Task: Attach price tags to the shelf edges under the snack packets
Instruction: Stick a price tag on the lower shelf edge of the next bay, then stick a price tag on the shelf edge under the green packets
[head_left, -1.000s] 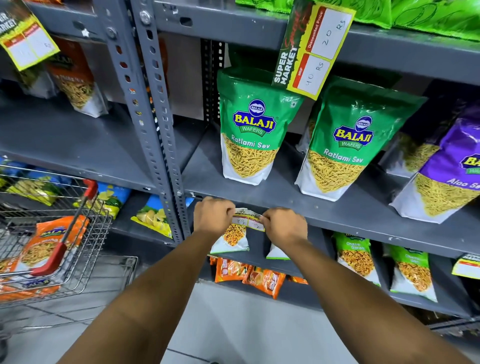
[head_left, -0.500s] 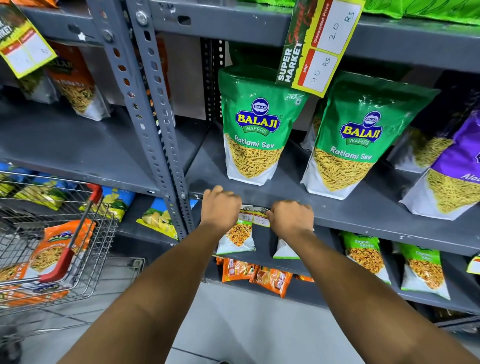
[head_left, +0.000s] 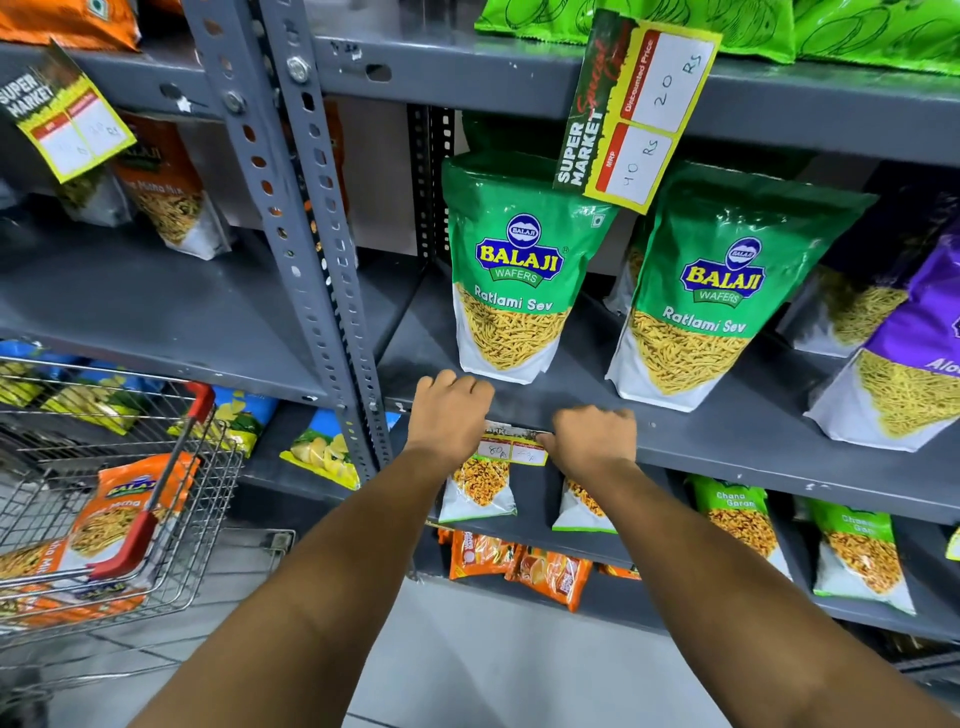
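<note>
Pressing a small yellow-and-white paper price tag (head_left: 511, 446) against the front lip of the grey metal shelf (head_left: 727, 441), directly below the left green Ratlami Sev snack packet (head_left: 511, 270). Left hand (head_left: 452, 413) is curled over the tag's left end; right hand (head_left: 595, 439) is curled on its right end. Judgement: tag is thin, light, floppy card that creases easily; best held by its end edges, pressed flat along the lip.
</note>
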